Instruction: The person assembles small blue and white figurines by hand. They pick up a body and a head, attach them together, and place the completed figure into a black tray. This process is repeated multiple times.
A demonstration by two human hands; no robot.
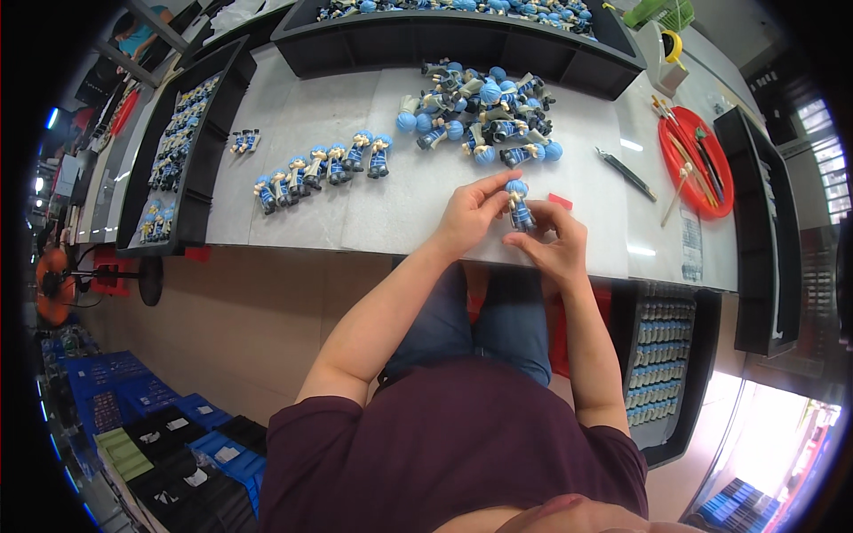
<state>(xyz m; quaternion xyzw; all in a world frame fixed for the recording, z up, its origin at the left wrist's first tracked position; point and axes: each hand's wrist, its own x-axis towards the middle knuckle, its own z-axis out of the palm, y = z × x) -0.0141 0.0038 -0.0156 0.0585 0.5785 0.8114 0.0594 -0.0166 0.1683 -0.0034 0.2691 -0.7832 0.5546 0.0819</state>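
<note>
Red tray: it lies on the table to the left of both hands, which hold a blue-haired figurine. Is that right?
No, the side is wrong: the head view shows the red tray on the table to the right of the left hand and right hand, which do hold a blue-haired figurine.

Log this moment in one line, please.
left hand: holding blue-haired figurine | right hand: holding same figurine | nearby: figurine pile, figurine row, red tray

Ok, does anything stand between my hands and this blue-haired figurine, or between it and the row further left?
Nothing visible: your left hand and right hand hold the figurine. Toward the row, only that left hand stands between; the loose pile lies farther back.
</note>
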